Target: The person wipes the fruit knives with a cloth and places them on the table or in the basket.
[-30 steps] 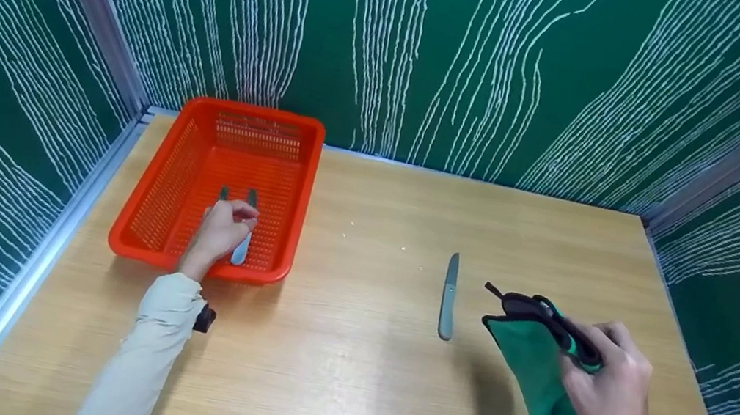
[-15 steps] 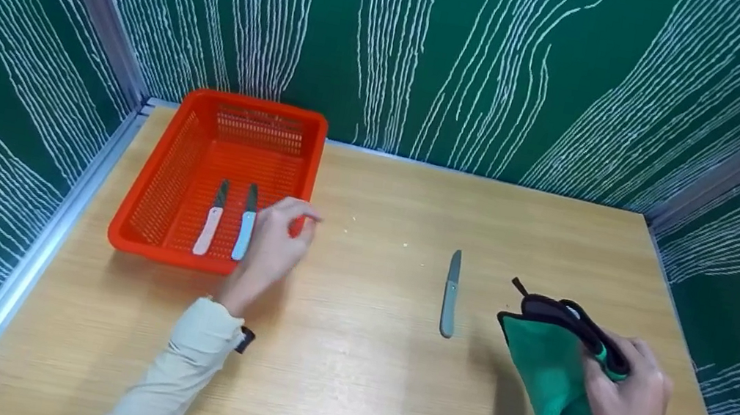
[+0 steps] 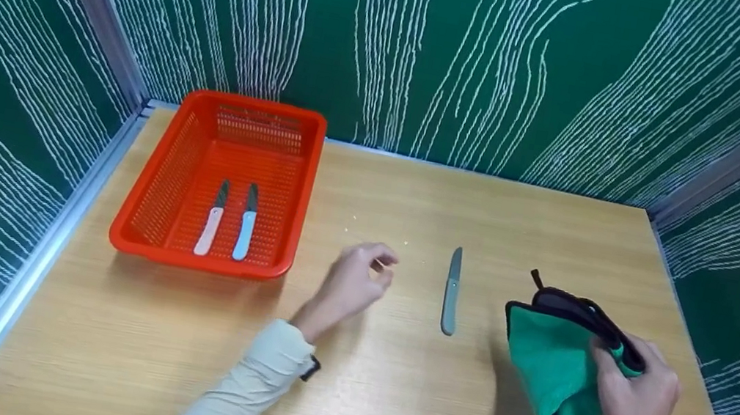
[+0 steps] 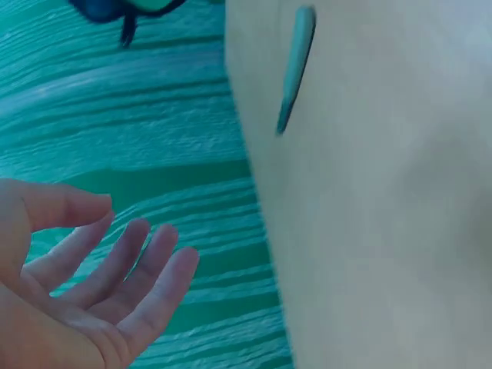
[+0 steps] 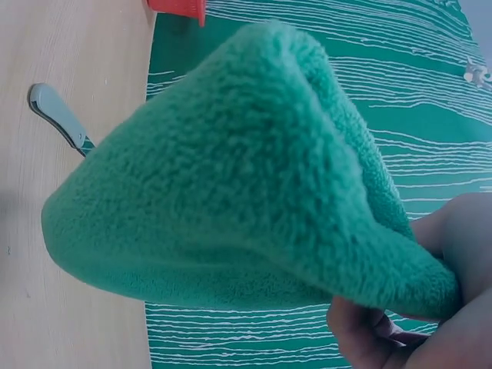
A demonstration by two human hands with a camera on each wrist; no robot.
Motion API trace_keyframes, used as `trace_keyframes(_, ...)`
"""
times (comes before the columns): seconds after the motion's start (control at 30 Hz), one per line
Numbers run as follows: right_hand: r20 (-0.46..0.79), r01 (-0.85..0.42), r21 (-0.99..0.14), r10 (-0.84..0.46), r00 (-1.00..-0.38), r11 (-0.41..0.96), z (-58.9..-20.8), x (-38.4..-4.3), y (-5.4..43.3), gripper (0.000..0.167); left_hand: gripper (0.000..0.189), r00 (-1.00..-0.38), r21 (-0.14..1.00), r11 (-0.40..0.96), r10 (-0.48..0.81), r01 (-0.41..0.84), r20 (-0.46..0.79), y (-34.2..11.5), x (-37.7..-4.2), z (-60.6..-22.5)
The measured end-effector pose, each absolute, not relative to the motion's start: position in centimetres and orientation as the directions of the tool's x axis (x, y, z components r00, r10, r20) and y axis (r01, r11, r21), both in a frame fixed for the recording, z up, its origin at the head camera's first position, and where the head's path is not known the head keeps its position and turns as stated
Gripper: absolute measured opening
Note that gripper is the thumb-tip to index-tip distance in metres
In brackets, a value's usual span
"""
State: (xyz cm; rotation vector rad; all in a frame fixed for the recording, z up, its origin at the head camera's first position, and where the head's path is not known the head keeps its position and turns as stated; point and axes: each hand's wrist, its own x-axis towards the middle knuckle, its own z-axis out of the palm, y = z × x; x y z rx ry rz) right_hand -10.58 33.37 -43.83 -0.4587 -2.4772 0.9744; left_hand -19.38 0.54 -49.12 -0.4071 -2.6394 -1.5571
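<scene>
My left hand (image 3: 353,277) hovers over the table between the red basket and a knife, its fingers loosely bent and holding nothing; the left wrist view shows its palm bare. To its right a grey-green-handled knife (image 3: 452,291) lies on the wood, blade pointing away. My right hand (image 3: 640,399) grips a folded green cloth (image 3: 550,362) with dark edging and a dark loop, held above the table. In the right wrist view the fluffy cloth (image 5: 223,177) partly covers the knife (image 5: 58,114). A pink-handled knife (image 3: 209,227) and a blue-handled knife (image 3: 245,232) lie side by side inside the basket.
The red perforated basket (image 3: 306,212) stands at the back left of the wooden table (image 3: 383,403). Small white crumbs (image 3: 406,243) dot the tabletop near its middle. Green walls (image 3: 329,23) with white wavy lines enclose the back and both sides.
My left hand has left the blue-handled knife in the basket and moved right over the table. My right hand, with the cloth, has shifted slightly right.
</scene>
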Motion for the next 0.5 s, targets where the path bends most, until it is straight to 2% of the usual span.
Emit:
trace_keyframes(0.23,0.241,0.156,-0.726,0.460,-0.855,0.670,-44.1,-10.7,33.4,0.027,0.023,-0.984,0.850,0.522,0.175,0.072,-0.025,5.1,-19.9,-52.1)
trace_keyframes(0.33,0.227,0.169,-0.727,0.465,-0.856,0.666,-44.1,-10.8,33.3,0.028,0.024,-0.984,0.827,0.560,0.167,0.047,-0.058,6.6,-20.1,-53.1)
trace_keyframes(0.5,0.223,0.160,-0.732,0.456,-0.861,0.662,-44.3,-10.9,33.3,0.031,0.024,-0.991,0.776,0.628,0.130,0.054,-0.036,8.9,-20.1,-54.7)
